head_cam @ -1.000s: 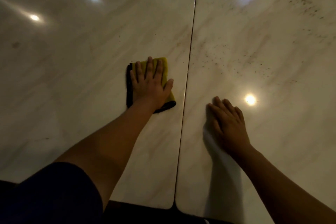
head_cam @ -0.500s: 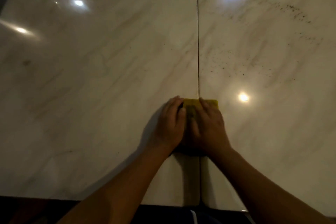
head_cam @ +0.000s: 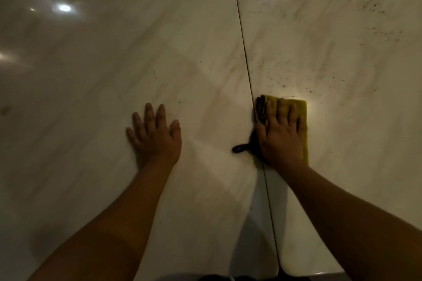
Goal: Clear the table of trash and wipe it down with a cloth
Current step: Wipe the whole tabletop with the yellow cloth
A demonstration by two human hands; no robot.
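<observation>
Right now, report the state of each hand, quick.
Left hand: open, flat on the table, holding nothing.
Right hand: open, straight fingers pressing the yellow cloth.

Bare worktop (head_cam: 102,64) stretched across upper left, upper right of frame. Obstacles at centre: left hand (head_cam: 155,137) flat, right hand (head_cam: 282,137) pressed on cloth (head_cam: 299,107).

Left hand (head_cam: 155,137) and right hand (head_cam: 282,137) on bare forearms (head_cam: 127,207); dark garment (head_cam: 212,278) below.

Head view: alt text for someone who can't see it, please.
The right hand presses a yellow cloth flat on a glossy marble table, just right of its seam; the left hand lies flat left of it. Dark specks dot the surface beyond the cloth.
</observation>
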